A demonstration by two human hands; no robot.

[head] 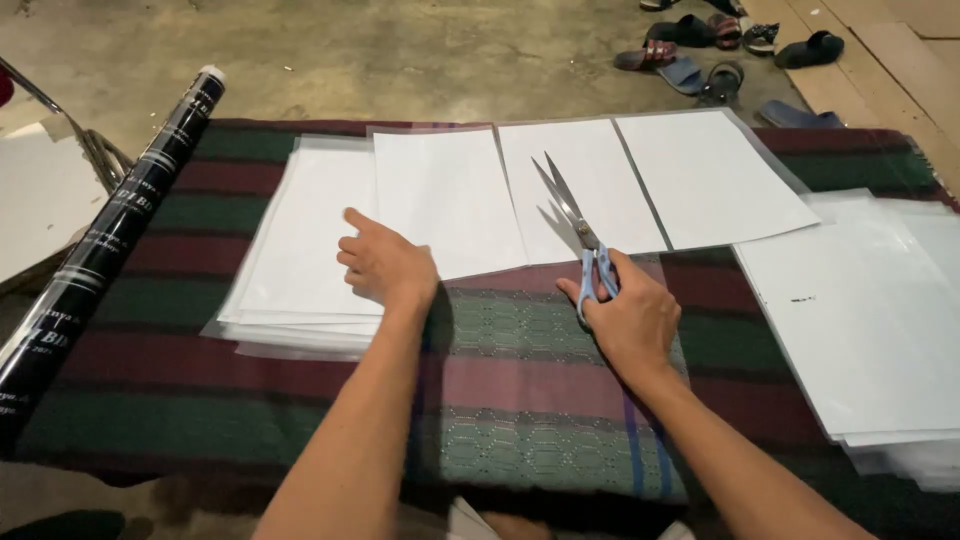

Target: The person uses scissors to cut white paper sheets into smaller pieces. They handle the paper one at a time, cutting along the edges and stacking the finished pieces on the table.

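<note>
A bare concrete floor is lying under everything, with a striped green and maroon cloth spreading across it as the work surface. A few sandals are sitting on the floor beyond the cloth's far right corner.

The left hand is resting flat, fingers together and pointing toward the far left, pressing down on a stack of white sheets near the cloth's left side; it is gripping nothing. The right hand is closing around the pale blue handles of a pair of scissors, fingers threaded through the loops. The blades are standing apart, pointing toward the far edge, over a row of white sheets running along the cloth's far edge under a clear film.

Another pile of white sheets is lying at the cloth's right edge. A dark roll with a white cap is lying slantwise along the left edge, and a metal chair leg is showing just beyond it.
</note>
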